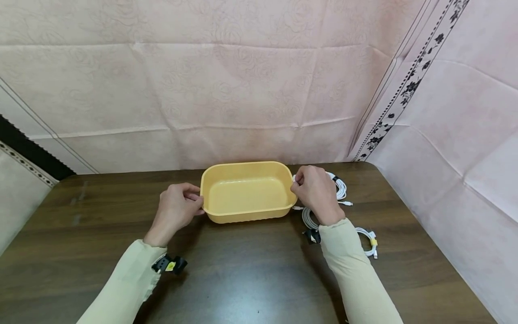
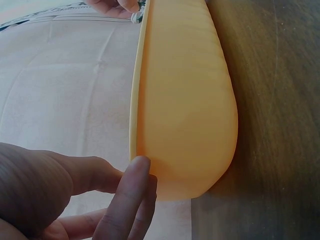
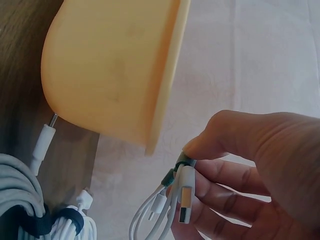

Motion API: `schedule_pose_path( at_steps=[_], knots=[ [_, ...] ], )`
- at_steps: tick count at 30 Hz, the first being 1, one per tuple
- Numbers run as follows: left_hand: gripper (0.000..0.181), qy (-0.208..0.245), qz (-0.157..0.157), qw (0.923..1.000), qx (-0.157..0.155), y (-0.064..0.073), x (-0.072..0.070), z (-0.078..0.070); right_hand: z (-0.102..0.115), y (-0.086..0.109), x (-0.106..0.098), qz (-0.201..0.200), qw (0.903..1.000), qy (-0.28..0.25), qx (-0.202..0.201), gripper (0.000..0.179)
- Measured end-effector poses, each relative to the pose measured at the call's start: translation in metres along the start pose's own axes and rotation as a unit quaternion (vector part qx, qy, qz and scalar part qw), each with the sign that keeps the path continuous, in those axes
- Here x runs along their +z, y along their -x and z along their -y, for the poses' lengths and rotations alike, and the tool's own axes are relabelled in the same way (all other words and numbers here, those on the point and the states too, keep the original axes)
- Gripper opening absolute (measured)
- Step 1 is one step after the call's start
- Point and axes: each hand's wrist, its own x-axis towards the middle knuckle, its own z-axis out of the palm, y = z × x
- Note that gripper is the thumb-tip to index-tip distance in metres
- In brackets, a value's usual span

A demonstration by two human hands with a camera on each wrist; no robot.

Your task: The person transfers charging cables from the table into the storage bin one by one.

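A shallow yellow plastic basin [image 1: 247,212] with rounded corners sits near the table's back edge. At its left end my left hand [image 1: 176,209] pinches the rim, and in the left wrist view the fingertips [image 2: 136,170] lie against the basin's end. My right hand [image 1: 317,191] is just past the basin's right end. Between thumb and fingers it pinches a coiled white USB cable [image 3: 185,195] bound with a green tie, its metal plug showing. In the head view the hand hides this cable.
White coiled cables lie right of the basin: one with a black tie [image 1: 340,188], a greyish coil [image 1: 308,219] partly under the right wrist, and one with a yellow tie [image 1: 371,243] beside the sleeve. Patterned cloth [image 1: 243,99] hangs behind the wooden table [image 1: 243,279].
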Motion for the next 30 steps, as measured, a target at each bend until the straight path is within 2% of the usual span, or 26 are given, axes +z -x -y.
schedule_pose_path(
  at_steps=[15,30],
  knots=[
    [0.035,0.001,0.002,1.0000,0.002,0.001,-0.001,0.001,0.006,0.002,0.007,-0.009,0.9999,0.008,-0.010,0.009],
    [0.035,0.005,0.000,1.0000,0.000,-0.001,0.000,0.001,0.011,0.003,0.009,0.001,0.9998,0.012,-0.015,0.008]
  ],
)
